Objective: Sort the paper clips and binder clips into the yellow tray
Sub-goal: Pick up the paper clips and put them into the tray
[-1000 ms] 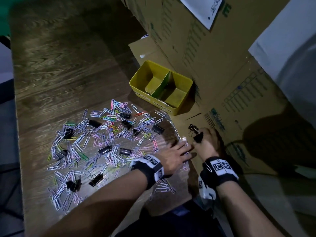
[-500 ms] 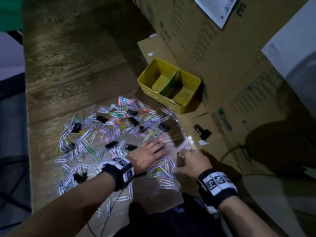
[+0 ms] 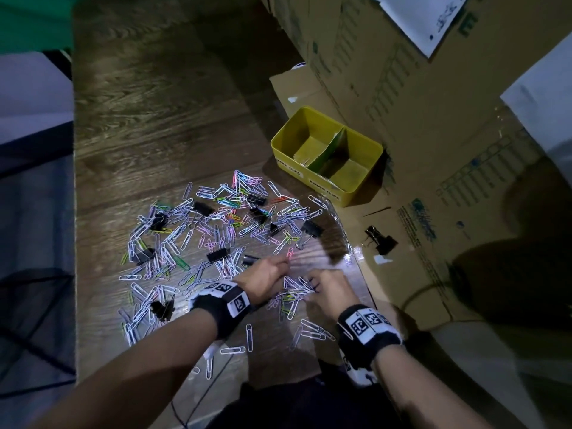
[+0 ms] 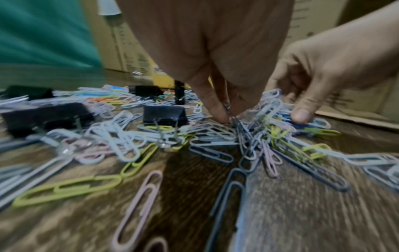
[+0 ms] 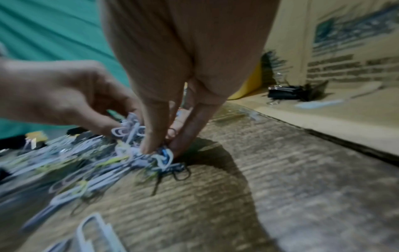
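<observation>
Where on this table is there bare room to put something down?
Bare wood lies on the far side of the table, beyond the paper clips and left of the yellow tray. The middle is crowded with clips, and near the left hand and right hand.

— Surface findings?
— Table [image 3: 161,125]: wood grain, slight sheen under the light. Paper clips [image 3: 216,230]: wire with smooth pastel coating, some bare.
— Binder clips [image 3: 311,228]?
— Matt black bodies, shiny wire handles.
— Tray [image 3: 312,178]?
— Smooth yellow plastic with paper labels. Boxes [image 3: 402,88] on the right: matt brown cardboard, printed.
</observation>
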A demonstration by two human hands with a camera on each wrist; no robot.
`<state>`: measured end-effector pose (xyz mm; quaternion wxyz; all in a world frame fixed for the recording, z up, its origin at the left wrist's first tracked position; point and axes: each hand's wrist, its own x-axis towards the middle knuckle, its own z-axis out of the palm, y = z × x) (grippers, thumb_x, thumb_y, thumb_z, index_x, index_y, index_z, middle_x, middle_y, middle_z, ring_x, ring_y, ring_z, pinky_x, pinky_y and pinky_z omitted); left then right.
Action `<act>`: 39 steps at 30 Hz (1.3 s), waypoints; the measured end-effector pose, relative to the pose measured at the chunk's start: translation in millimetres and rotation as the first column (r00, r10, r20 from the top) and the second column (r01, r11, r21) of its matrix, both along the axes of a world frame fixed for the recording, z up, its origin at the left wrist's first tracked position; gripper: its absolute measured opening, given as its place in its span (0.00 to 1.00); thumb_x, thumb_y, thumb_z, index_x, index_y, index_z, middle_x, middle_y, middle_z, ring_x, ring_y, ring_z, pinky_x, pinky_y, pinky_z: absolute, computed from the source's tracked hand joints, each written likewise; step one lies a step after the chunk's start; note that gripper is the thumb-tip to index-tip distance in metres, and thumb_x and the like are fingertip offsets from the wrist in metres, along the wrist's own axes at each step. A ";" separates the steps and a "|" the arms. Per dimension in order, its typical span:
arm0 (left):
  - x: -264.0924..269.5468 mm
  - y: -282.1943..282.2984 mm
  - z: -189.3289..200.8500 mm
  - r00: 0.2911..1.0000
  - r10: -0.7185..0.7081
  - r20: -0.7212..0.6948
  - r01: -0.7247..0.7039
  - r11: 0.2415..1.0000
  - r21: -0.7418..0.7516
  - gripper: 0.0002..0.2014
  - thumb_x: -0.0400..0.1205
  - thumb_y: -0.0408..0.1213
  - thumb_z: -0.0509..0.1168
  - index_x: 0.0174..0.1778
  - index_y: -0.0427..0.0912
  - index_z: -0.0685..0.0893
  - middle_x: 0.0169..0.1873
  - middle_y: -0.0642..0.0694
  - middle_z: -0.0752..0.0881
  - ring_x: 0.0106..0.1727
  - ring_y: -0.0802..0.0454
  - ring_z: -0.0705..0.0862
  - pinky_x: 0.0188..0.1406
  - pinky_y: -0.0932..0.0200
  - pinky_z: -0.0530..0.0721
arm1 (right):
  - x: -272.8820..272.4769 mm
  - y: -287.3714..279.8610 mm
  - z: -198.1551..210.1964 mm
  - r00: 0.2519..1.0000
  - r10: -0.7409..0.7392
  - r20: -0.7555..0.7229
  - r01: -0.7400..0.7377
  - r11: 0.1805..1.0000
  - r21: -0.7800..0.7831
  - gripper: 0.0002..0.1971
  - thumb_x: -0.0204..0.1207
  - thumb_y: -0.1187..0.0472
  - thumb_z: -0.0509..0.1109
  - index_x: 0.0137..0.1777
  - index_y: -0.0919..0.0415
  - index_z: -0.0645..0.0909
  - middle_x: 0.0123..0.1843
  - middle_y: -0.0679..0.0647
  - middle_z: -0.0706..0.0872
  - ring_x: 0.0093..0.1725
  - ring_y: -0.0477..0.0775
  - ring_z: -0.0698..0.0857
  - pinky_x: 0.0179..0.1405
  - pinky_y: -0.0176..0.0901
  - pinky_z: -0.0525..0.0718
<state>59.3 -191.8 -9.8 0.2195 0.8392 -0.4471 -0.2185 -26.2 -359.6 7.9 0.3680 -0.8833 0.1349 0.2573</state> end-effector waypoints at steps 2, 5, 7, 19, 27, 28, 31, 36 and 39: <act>1.3 10.0 -2.8 0.988 0.148 -0.048 -0.151 0.988 -0.042 0.09 0.74 0.25 0.65 0.46 0.38 0.86 0.48 0.44 0.86 0.45 0.50 0.84 0.48 0.50 0.86 | 2.2 -6.0 -0.7 0.998 -0.056 -0.032 0.058 0.997 0.044 0.21 0.70 0.65 0.76 0.64 0.58 0.81 0.48 0.51 0.83 0.46 0.46 0.80 0.48 0.27 0.76; 2.6 20.1 0.8 0.900 0.364 -0.239 -0.383 0.923 -0.037 0.09 0.74 0.26 0.67 0.42 0.45 0.84 0.44 0.47 0.86 0.41 0.54 0.85 0.43 0.55 0.87 | 5.0 -16.5 -1.5 0.993 -0.099 -0.058 0.105 0.989 0.107 0.21 0.70 0.62 0.77 0.63 0.58 0.81 0.45 0.47 0.82 0.47 0.45 0.81 0.45 0.26 0.76; 3.6 21.7 10.2 0.772 0.462 -0.437 -0.523 0.852 -0.021 0.10 0.73 0.24 0.69 0.40 0.44 0.84 0.41 0.42 0.87 0.33 0.55 0.83 0.35 0.58 0.86 | 8.0 -22.5 0.7 0.985 -0.163 -0.052 0.169 0.971 0.167 0.21 0.69 0.63 0.78 0.63 0.61 0.82 0.44 0.47 0.84 0.45 0.45 0.82 0.41 0.24 0.76; 45.9 19.3 91.0 0.541 0.322 -0.777 -0.710 0.671 -0.215 0.10 0.73 0.12 0.63 0.37 0.31 0.77 0.34 0.37 0.89 0.31 0.46 0.87 0.32 0.59 0.86 | 41.3 -45.4 49.5 0.882 -0.463 0.094 0.361 0.789 0.498 0.16 0.61 0.65 0.81 0.48 0.51 0.86 0.43 0.50 0.90 0.44 0.47 0.87 0.51 0.41 0.86; 119.1 -20.9 174.2 0.674 0.002 -0.739 -0.598 0.588 -0.544 0.08 0.65 0.26 0.68 0.33 0.42 0.79 0.29 0.38 0.88 0.25 0.44 0.82 0.26 0.57 0.82 | 87.5 -61.1 95.7 0.808 -0.546 0.224 0.295 0.702 0.648 0.15 0.63 0.70 0.79 0.47 0.54 0.86 0.41 0.47 0.89 0.37 0.35 0.85 0.45 0.26 0.82; 130.4 -28.2 183.4 0.687 -0.031 -0.726 -0.578 0.583 -0.571 0.08 0.65 0.25 0.67 0.33 0.41 0.78 0.29 0.39 0.88 0.25 0.44 0.83 0.25 0.58 0.82 | 94.3 -62.7 98.4 0.798 -0.550 0.248 0.283 0.705 0.651 0.16 0.63 0.71 0.79 0.47 0.54 0.86 0.40 0.46 0.89 0.38 0.36 0.85 0.46 0.27 0.82; 166.0 -50.4 201.3 0.740 -0.080 -0.668 -0.503 0.593 -0.628 0.09 0.65 0.22 0.64 0.35 0.37 0.74 0.30 0.40 0.88 0.25 0.44 0.83 0.25 0.56 0.81 | 116.0 -70.2 106.3 0.750 -0.577 0.323 0.275 0.717 0.641 0.18 0.62 0.72 0.80 0.45 0.49 0.85 0.36 0.41 0.90 0.37 0.36 0.85 0.46 0.28 0.82; 214.3 -86.4 188.5 0.769 0.069 -0.635 -0.511 0.664 -0.546 0.09 0.69 0.18 0.60 0.35 0.35 0.75 0.29 0.42 0.88 0.27 0.46 0.84 0.25 0.57 0.82 | 149.4 -86.0 123.7 0.649 -0.638 0.415 0.308 0.719 0.623 0.17 0.62 0.69 0.82 0.47 0.51 0.87 0.38 0.42 0.90 0.40 0.41 0.88 0.47 0.33 0.85; 230.5 -101.9 151.5 0.771 0.221 -0.597 -0.519 0.761 -0.389 0.02 0.74 0.18 0.63 0.39 0.26 0.79 0.31 0.36 0.87 0.27 0.47 0.85 0.25 0.59 0.84 | 170.7 -90.4 129.6 0.625 -0.651 0.430 0.327 0.719 0.613 0.18 0.63 0.68 0.81 0.54 0.58 0.86 0.43 0.47 0.90 0.43 0.41 0.89 0.47 0.32 0.85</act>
